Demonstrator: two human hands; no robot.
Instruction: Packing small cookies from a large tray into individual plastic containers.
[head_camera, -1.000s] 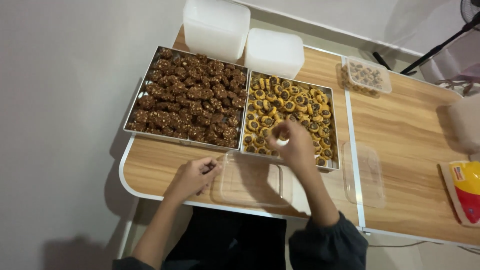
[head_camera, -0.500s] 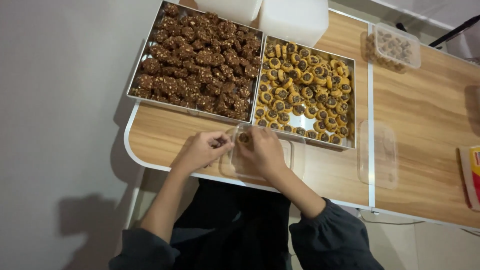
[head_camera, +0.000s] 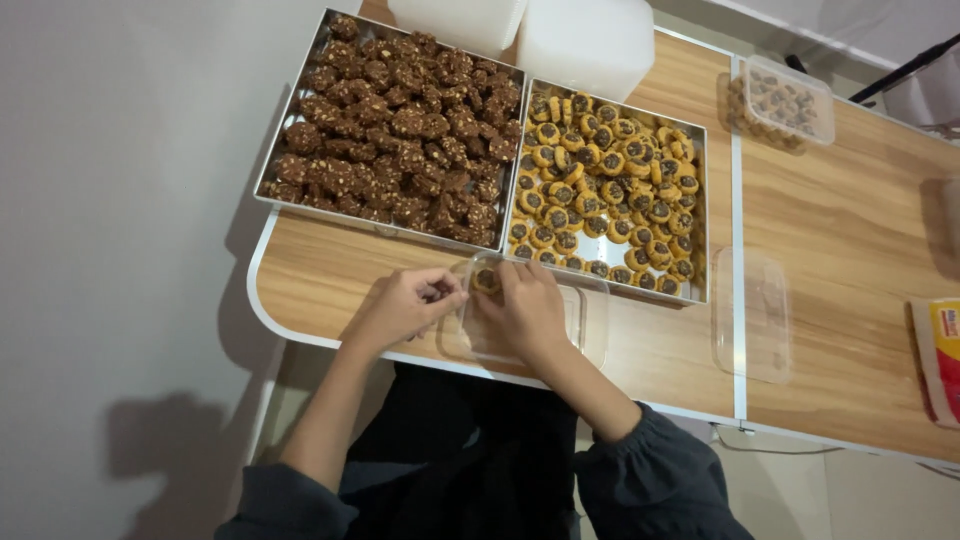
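A clear plastic container (head_camera: 575, 322) lies on the wooden table in front of me. My right hand (head_camera: 530, 310) rests over it and pinches a round yellow cookie with a dark centre (head_camera: 486, 280) at the container's far left corner. My left hand (head_camera: 405, 305) touches the container's left edge, fingers curled, with something small and dark at its fingertips. Just beyond stands a metal tray of yellow cookies (head_camera: 610, 190). To its left is a metal tray of dark brown cookies (head_camera: 395, 125).
A clear lid (head_camera: 752, 315) lies to the right of the container. Two white tubs (head_camera: 580, 40) stand behind the trays. A small clear box of cookies (head_camera: 785, 100) sits at the back right. A yellow and red packet (head_camera: 940, 355) lies at the right edge.
My right hand came back from the yellow cookie tray with a cookie and lowered it to the clear container. My left hand stayed at the container's left edge. The view shifted.
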